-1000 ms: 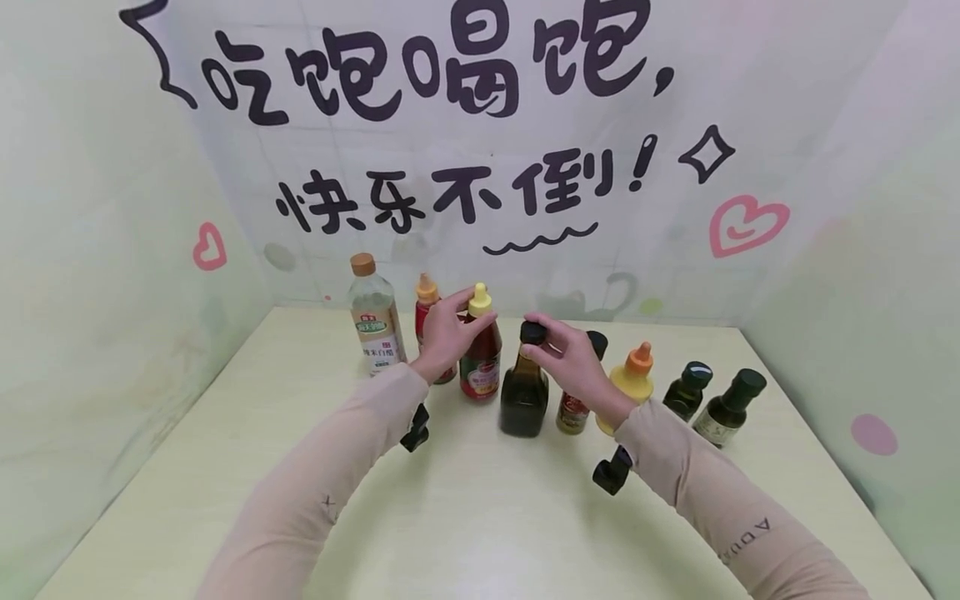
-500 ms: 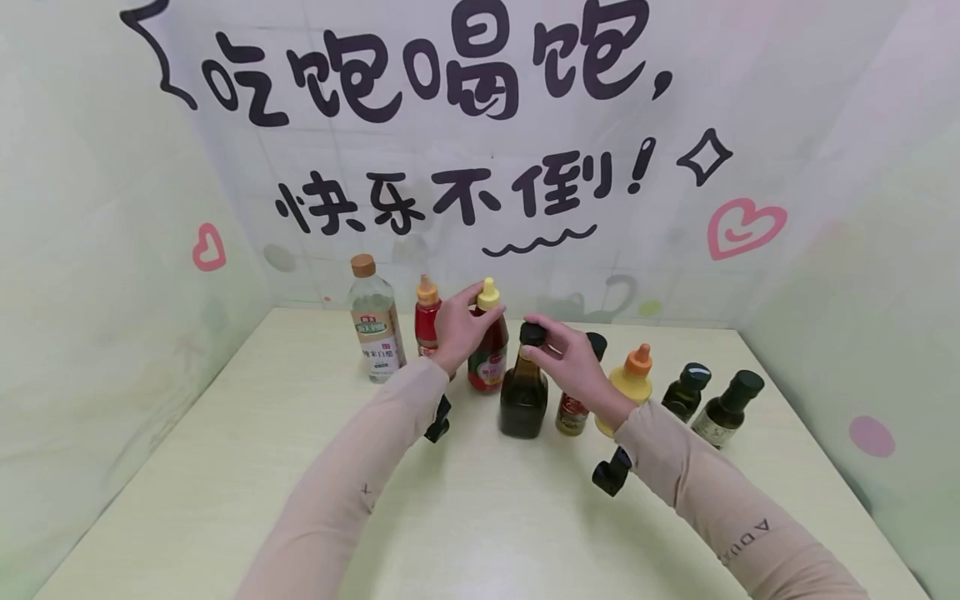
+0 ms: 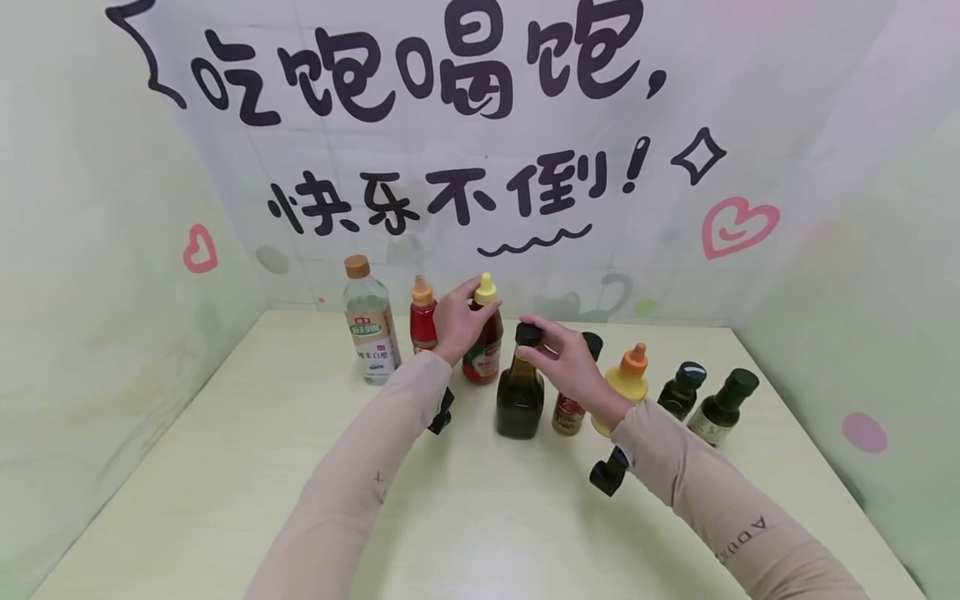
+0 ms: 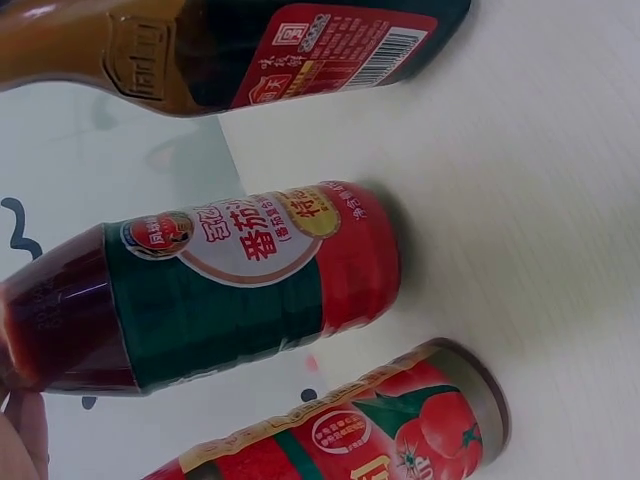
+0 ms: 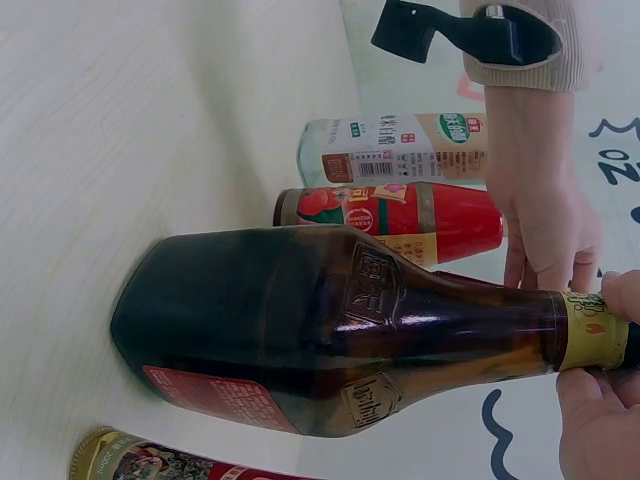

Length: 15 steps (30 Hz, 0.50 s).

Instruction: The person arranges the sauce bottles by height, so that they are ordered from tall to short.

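In the head view we see 8 bottles ranged across the middle of the frame on a pale table (image 3: 472,533). At centre, the left hand (image 3: 456,323) pinches the ketchup (image 3: 482,362) at its top, fingers curled in by the yellow cap (image 3: 486,289). Just right of it, the right hand (image 3: 570,362) grips the dark bottle (image 3: 520,404) by the neck, close under the black cap (image 3: 528,334).

In the left wrist view we find the ketchup sideways at middle left, fingertips (image 4: 30,420) against it at the lower left edge.

In the right wrist view we see the dark bottle spanning the centre, its neck held at the right edge.
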### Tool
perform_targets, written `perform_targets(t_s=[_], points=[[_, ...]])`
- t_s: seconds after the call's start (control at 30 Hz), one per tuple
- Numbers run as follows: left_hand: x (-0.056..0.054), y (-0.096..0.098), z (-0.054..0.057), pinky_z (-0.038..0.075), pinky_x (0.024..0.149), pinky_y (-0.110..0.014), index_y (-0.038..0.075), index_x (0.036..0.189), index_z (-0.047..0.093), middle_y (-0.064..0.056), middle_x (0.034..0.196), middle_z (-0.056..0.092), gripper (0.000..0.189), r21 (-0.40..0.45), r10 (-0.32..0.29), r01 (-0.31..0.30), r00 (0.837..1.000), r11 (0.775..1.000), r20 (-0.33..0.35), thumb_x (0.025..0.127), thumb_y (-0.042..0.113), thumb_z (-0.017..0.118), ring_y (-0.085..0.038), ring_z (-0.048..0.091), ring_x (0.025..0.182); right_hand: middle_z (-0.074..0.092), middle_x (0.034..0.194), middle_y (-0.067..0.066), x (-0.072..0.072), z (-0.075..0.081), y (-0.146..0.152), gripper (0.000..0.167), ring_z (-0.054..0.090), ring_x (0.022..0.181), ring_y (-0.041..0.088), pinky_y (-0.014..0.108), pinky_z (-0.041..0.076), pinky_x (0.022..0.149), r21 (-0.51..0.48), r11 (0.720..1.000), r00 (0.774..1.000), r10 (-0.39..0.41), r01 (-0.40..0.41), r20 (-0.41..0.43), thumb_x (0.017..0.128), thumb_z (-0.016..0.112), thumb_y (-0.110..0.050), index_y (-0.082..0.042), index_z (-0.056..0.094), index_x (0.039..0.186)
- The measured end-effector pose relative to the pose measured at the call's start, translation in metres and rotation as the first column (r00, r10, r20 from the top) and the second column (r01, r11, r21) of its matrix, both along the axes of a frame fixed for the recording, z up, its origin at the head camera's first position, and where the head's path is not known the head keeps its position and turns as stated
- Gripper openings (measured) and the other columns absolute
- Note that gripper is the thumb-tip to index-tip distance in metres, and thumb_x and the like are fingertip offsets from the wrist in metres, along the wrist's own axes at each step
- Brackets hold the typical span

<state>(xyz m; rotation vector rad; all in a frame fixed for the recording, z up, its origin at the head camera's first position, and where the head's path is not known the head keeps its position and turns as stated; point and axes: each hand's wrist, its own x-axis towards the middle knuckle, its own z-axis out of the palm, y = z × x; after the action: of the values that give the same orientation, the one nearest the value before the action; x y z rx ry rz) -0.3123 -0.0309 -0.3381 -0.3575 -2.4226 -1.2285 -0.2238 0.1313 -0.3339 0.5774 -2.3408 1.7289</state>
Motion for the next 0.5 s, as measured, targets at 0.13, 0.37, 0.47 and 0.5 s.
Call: perform_targets(t_s=[0.13, 0.37, 0.47, 0.5], points=[[-0.0011, 0.0005, -0.0033, 0.048, 0.078, -0.029, 0.01, 0.119, 0.056, -0.007, 0.112, 0.06, 0.046, 0.012, 0.002, -0.002, 1.0, 1.0, 0.001, 0.078, 0.029, 0.067, -0.017, 0.058, 0.096, 0.047, 0.126, 0.019, 0.0007, 0.001, 0.0001, 0.044, 0.047, 0.113, 0.025, 0.028, 0.041, 0.088, 0.006, 1.0, 1.0, -0.004, 0.004, 0.008, 0.082, 0.06, -0.003, -0.001, 0.048, 0.124], [-0.002, 0.0018, -0.0071, 0.048, 0.078, -0.029, 0.011, 0.12, 0.056, -0.007, 0.111, 0.061, 0.046, 0.012, 0.032, -0.033, 0.999, 0.999, 0.02, 0.078, 0.029, 0.067, -0.017, 0.059, 0.095, 0.048, 0.125, 0.017, 0.0023, 0.0015, 0.001, 0.043, 0.047, 0.113, 0.022, 0.027, 0.04, 0.088, 0.008, 1.0, 1.0, -0.005, 0.005, 0.019, 0.083, 0.06, -0.004, -0.003, 0.049, 0.124], [-0.0038, 0.0013, -0.0074, 0.047, 0.08, -0.03, 0.012, 0.121, 0.055, -0.007, 0.113, 0.06, 0.048, 0.017, 0.035, -0.036, 0.998, 0.999, 0.044, 0.078, 0.03, 0.067, -0.018, 0.058, 0.097, 0.048, 0.125, 0.016, 0.0018, 0.001, 0.0006, 0.043, 0.047, 0.113, 0.022, 0.027, 0.04, 0.088, 0.005, 1.0, 1.0, -0.003, 0.003, 0.017, 0.083, 0.06, -0.004, -0.003, 0.049, 0.124], [-0.0044, 0.0009, -0.0074, 0.047, 0.081, -0.03, 0.012, 0.121, 0.054, -0.007, 0.113, 0.059, 0.048, 0.018, 0.036, -0.037, 0.998, 0.999, 0.053, 0.078, 0.03, 0.067, -0.018, 0.057, 0.098, 0.048, 0.125, 0.015, 0.0017, 0.0008, 0.0003, 0.043, 0.047, 0.113, 0.022, 0.027, 0.04, 0.088, 0.004, 1.0, 1.0, -0.002, 0.002, 0.018, 0.083, 0.06, -0.004, -0.003, 0.049, 0.124]])
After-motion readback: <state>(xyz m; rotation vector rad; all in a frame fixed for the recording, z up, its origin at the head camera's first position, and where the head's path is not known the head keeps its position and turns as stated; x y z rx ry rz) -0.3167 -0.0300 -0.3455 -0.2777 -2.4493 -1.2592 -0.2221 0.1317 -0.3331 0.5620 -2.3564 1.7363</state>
